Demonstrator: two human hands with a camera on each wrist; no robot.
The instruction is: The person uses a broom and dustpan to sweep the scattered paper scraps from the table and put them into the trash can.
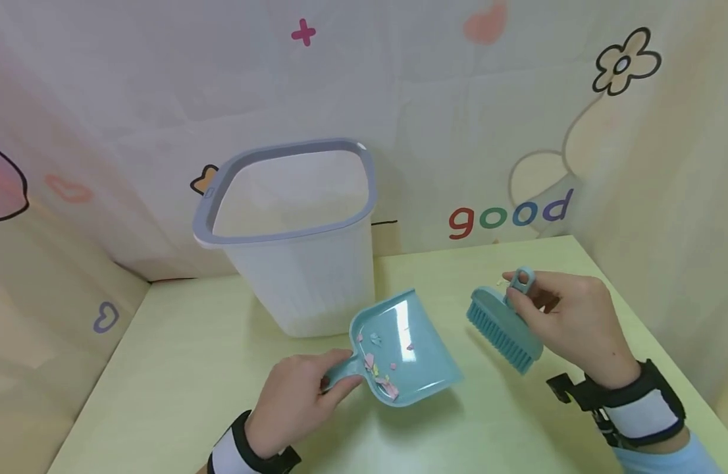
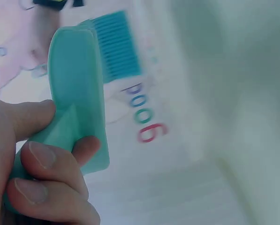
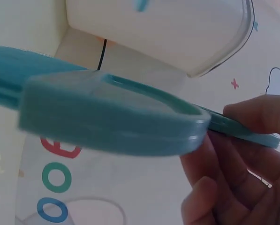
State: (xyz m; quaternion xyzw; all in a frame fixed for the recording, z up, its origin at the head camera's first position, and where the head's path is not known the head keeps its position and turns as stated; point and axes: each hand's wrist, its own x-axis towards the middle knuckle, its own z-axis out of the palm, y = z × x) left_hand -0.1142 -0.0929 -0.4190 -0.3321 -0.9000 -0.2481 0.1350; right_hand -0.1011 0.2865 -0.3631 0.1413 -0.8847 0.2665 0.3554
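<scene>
My left hand [image 1: 295, 398] grips the handle of a light-blue dustpan [image 1: 426, 355], thumb on one side and curled fingers on the other. Small pink, yellow and blue scraps [image 1: 388, 386] lie in the pan, mostly near its handle end. The pan casts a shadow on the table below it. To the right, my right hand [image 1: 583, 319] pinches the looped handle of a matching hand brush [image 1: 503, 322], bristles facing down and left. In the left wrist view the dustpan's underside [image 2: 76, 70] hides the scraps. The brush head [image 3: 116, 117] fills much of the right wrist view.
A white bin [image 1: 316, 283] with a grey-blue rim stands behind the dustpan, against the printed curtain [image 1: 423, 131]. Tiny bits [image 1: 501, 282] lie on the pale yellow-green table [image 1: 180, 368] by the brush handle. Curtains also hang at both sides.
</scene>
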